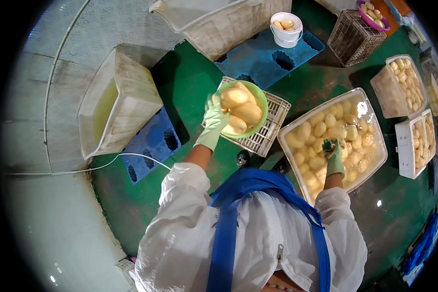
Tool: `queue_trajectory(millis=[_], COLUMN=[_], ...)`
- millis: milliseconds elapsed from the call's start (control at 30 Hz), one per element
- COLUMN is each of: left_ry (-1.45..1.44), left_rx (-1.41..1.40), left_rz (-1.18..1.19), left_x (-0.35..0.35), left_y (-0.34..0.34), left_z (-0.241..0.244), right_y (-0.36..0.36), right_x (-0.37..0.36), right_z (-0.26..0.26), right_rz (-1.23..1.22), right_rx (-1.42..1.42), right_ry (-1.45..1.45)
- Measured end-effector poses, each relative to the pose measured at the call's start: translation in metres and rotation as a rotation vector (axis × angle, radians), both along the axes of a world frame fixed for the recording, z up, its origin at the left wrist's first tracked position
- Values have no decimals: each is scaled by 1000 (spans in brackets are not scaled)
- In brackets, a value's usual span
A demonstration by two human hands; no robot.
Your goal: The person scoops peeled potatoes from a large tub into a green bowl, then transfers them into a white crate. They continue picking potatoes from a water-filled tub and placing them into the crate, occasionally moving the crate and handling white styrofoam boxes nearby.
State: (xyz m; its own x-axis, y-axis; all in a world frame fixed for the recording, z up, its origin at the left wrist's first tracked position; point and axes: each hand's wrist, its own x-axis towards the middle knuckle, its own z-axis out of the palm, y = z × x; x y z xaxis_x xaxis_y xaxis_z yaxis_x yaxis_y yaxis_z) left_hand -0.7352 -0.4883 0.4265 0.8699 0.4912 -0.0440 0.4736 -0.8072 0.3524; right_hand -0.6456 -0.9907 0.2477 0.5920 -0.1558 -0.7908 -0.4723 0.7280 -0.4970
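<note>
A light green bowl [265, 109] heaped with peeled, pale yellow root vegetables [235, 96], probably potatoes, sits on an upturned slatted plastic crate [273, 116] before me. My left hand [216, 111], in a pale green glove, lies over the bowl's left side with its fingers against the vegetables; whether it grips one is unclear. To the right stands a large white tub [290, 160] of water full of the same vegetables [319, 128]. My right hand [334, 155], gloved too, reaches among them. Something dark shows at its fingers, either glove or a small object.
A tilted-looking white bin [135, 98] with yellowish liquid stands left on a blue pallet [153, 146]. Ahead, a white bucket [285, 36] occupies another blue pallet [255, 60]. Filled containers [388, 91] line the right. A white hose [131, 154] crosses the left floor.
</note>
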Motion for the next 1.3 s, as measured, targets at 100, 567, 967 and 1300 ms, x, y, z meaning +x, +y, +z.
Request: queue_trajectory(millis=[100,567,967,1300], left_ry=[301,93,-744,-570], left_rx=[110,-873,-1366,-1906], left_rz=[-259,-416,-246,-304], left_x=[48,101,68,39], left_y=[-6,70,25,73], left_z=[22,-34,33,61], right_y=[32,253,401,383], right_x=[-5,-34,-10,-6], right_z=[7,173,176,298], right_rz=[83,430,288,1004], right_rx=[103,-147,711,-250], right_ry=[7,-261,-686,-800])
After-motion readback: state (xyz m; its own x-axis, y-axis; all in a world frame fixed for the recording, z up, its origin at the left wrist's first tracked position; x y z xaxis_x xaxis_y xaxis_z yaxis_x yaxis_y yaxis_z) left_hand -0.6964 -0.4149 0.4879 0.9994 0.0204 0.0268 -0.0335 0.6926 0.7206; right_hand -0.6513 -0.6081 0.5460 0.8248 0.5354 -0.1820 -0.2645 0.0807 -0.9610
